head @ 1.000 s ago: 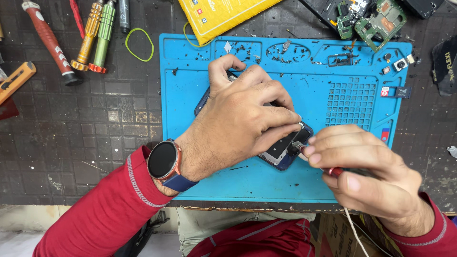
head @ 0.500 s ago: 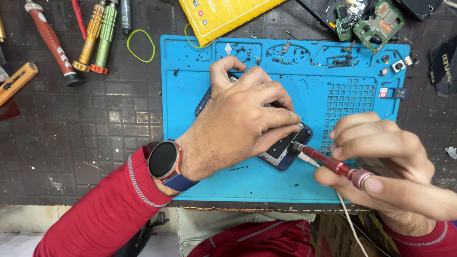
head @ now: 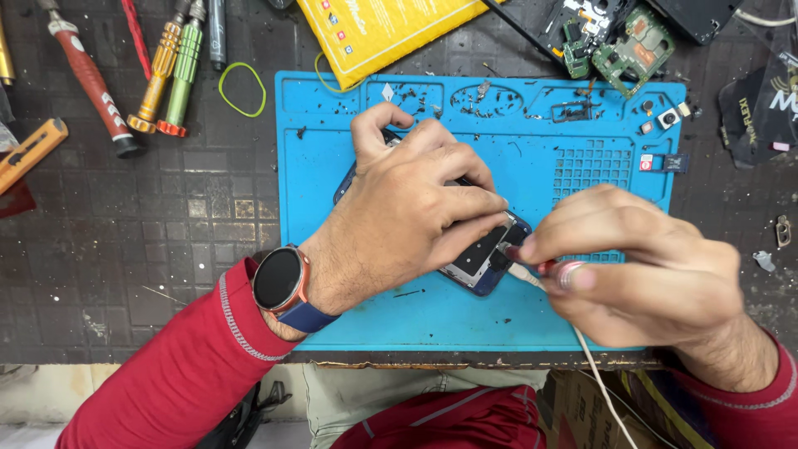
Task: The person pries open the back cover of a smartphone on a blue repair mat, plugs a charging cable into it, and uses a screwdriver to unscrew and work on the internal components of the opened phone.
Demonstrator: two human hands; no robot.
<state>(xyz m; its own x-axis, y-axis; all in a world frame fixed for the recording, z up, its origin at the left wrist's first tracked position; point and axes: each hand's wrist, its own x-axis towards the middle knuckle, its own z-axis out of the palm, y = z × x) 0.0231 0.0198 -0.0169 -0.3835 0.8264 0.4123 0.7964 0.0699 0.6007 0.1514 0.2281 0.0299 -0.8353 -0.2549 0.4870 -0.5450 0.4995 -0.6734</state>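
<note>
The left hand [head: 416, 216] presses flat on the opened phone [head: 482, 262]; at its 3 o'clock, the right hand [head: 640, 266] pinches a red screwdriver [head: 553, 270].

The phone [head: 482, 262] lies on the mat [head: 573, 166]; screwdrivers [head: 170, 71] lie far left, circuit boards [head: 619, 41] far right.

The left hand [head: 416, 208] lies palm down, fingers spread and curled, thumb stretched toward the right; its wrist wears a watch over a red sleeve. The right hand [head: 640, 266] is bunched, fingertips [head: 532, 247] pinched together, pointing left
</note>
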